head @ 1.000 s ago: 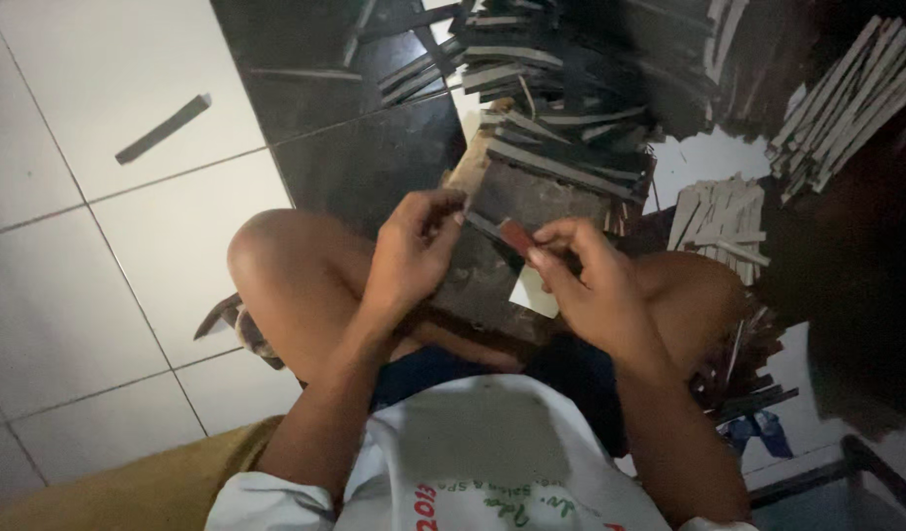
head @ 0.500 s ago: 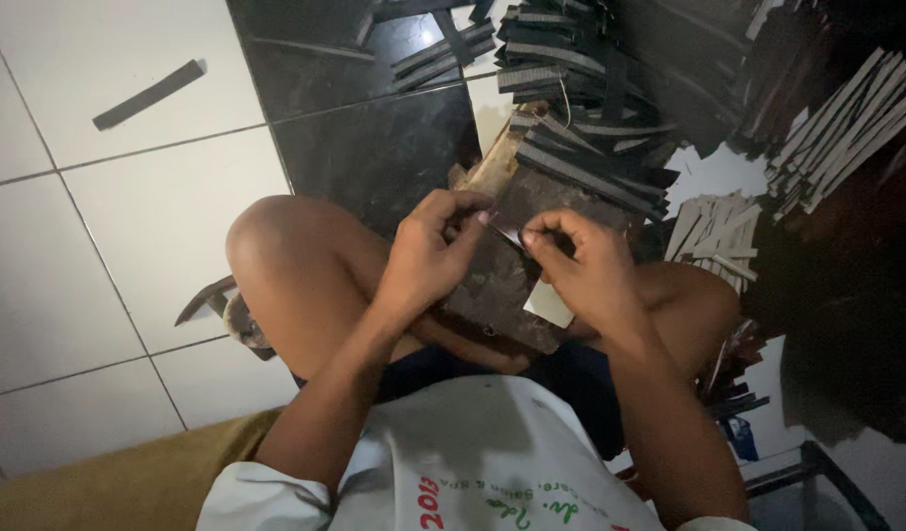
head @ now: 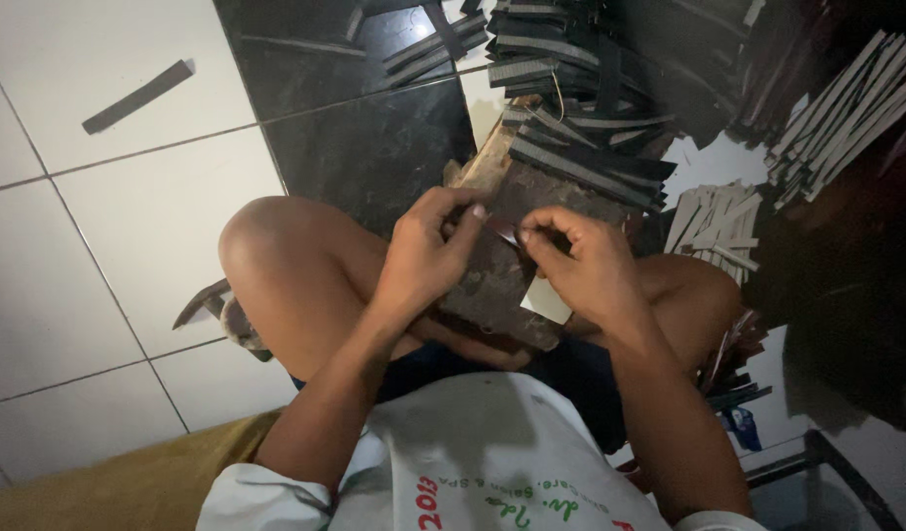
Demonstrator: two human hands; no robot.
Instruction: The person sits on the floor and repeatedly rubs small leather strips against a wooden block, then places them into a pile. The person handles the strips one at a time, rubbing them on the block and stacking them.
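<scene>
L hand (head: 423, 261) + R hand (head: 581, 265) over dark board (head: 492, 285) on lap | both sets of fingers pinched shut on small dark strip (head: 504, 232), held between fingertips | stacked strips (head: 571, 74) piled beyond fingers on floor, pale strips (head: 714, 221) to R | looks mid-batch, piece in hand unfinished, more loose ones about
</scene>
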